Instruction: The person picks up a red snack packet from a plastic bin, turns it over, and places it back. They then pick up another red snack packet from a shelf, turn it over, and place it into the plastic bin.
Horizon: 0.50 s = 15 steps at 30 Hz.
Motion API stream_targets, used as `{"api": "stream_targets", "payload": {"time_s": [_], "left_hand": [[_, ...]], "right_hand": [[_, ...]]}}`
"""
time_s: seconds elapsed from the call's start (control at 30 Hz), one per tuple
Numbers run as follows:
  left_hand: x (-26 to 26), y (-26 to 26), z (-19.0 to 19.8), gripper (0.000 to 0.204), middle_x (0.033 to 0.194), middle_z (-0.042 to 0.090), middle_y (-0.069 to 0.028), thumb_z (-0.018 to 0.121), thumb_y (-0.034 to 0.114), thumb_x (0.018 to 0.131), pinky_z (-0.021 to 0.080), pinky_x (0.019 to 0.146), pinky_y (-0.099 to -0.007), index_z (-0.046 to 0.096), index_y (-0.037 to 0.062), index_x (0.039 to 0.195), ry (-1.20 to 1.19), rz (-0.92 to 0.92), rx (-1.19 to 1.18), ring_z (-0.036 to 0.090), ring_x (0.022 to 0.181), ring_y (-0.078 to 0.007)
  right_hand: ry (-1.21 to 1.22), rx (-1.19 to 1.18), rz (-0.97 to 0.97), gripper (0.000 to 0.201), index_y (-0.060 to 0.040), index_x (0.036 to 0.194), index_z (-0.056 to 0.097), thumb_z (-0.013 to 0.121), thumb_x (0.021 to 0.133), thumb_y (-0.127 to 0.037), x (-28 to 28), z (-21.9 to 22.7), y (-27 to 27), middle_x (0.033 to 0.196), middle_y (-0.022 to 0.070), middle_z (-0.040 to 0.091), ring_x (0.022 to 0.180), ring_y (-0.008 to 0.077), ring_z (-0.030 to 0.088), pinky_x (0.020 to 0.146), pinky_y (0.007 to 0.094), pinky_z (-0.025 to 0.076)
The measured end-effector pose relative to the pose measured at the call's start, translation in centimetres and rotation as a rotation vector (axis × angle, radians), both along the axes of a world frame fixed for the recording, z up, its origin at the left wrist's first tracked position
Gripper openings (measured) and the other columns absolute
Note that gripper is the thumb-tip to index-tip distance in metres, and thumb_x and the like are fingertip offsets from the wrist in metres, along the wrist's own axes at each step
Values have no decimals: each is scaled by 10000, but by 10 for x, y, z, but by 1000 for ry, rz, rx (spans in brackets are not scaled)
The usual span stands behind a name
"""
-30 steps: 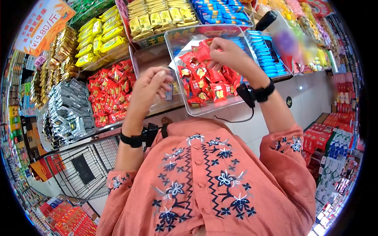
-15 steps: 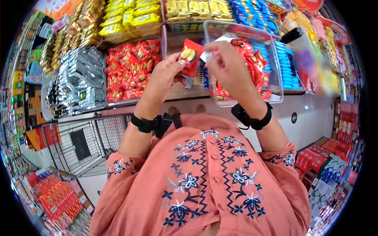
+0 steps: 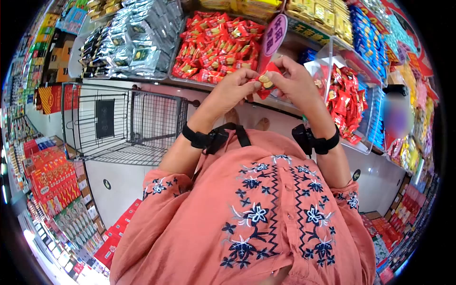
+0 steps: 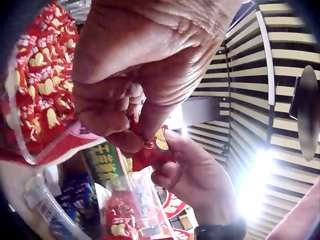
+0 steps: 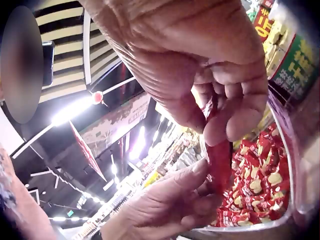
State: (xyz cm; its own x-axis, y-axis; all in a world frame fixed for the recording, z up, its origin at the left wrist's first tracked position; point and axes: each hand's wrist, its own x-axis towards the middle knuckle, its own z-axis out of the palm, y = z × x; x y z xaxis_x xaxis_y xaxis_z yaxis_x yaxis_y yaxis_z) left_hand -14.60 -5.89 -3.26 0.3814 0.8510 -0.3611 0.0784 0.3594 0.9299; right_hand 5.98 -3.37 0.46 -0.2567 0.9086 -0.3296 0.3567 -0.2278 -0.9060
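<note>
Both hands' grips are closed on the small red packet (image 3: pixel 267 82), left hand (image 3: pixel 231 91) and right hand (image 3: pixel 300 84) pinching opposite sides, between the heaped sweets (image 3: pixel 216 47) at left and the looser pile (image 3: pixel 346 102) at right. It looks light, its wrapper soft and slippery, its contents probably crumbly; the edges offer the safest hold.

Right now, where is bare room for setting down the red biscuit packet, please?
The shopping cart, to the left of the left hand, looks bare inside. Bare floor shows between the cart and the red boxes. It is crowded in the bins of small red packets and silver packets.
</note>
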Motion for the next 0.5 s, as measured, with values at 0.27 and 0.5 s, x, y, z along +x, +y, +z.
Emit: {"api": "stream_targets", "payload": {"time_s": [0.27, 0.5], "left_hand": [[-84, 4, -65, 229, 905, 619, 21, 622, 136, 984, 472, 710, -215, 617, 48, 1195, 130, 236, 197, 556, 812, -58], [-144, 25, -92, 202, 831, 639, -65, 653, 85, 931, 486, 696, -283, 654, 39, 1127, 582, 240, 446, 599, 786, -164]], "right_hand": [[-14, 100, 133, 207, -16, 970, 621, 677, 868, -187, -82, -55, 16, 750, 123, 660, 638, 213, 665, 573, 366, 525], [-214, 376, 279, 178, -46, 939, 647, 637, 867, -208, -141, -115, 43, 828, 179, 680, 805, 368, 666, 697, 475, 506]]}}
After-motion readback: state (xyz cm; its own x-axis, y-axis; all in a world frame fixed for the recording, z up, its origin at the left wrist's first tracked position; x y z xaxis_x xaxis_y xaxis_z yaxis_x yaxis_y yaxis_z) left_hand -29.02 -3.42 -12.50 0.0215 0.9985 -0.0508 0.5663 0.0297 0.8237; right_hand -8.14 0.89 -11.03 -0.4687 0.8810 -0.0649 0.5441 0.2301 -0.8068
